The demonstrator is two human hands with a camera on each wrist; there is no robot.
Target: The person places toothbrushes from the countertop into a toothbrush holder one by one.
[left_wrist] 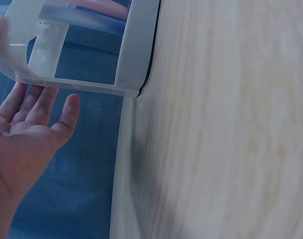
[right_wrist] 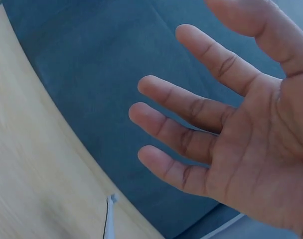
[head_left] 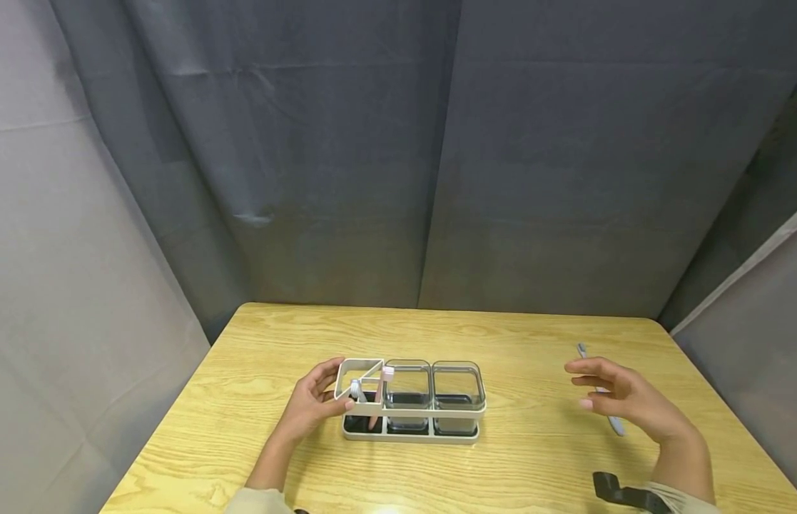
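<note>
My left hand (head_left: 311,400) grips the left end of a white toothbrush holder (head_left: 417,413), thumb at the front of the upper rim and fingers at its side and back. In its left section lean a pink toothbrush (head_left: 379,389) and a pale blue toothbrush (head_left: 356,390). Two clear cups (head_left: 456,422) fill the other sections. To the right, my right hand (head_left: 636,403) hovers over a blue toothbrush (head_left: 616,426) lying on the table. Its fingers are spread and loosely bent, touching nothing. The right wrist view shows that toothbrush (right_wrist: 108,219) below the hand, apart from it.
The holder stands on a wood-grain table (head_left: 520,471). Grey curtains (head_left: 321,157) hang behind the table and at both sides. A black strap (head_left: 629,495) sits on the right wrist.
</note>
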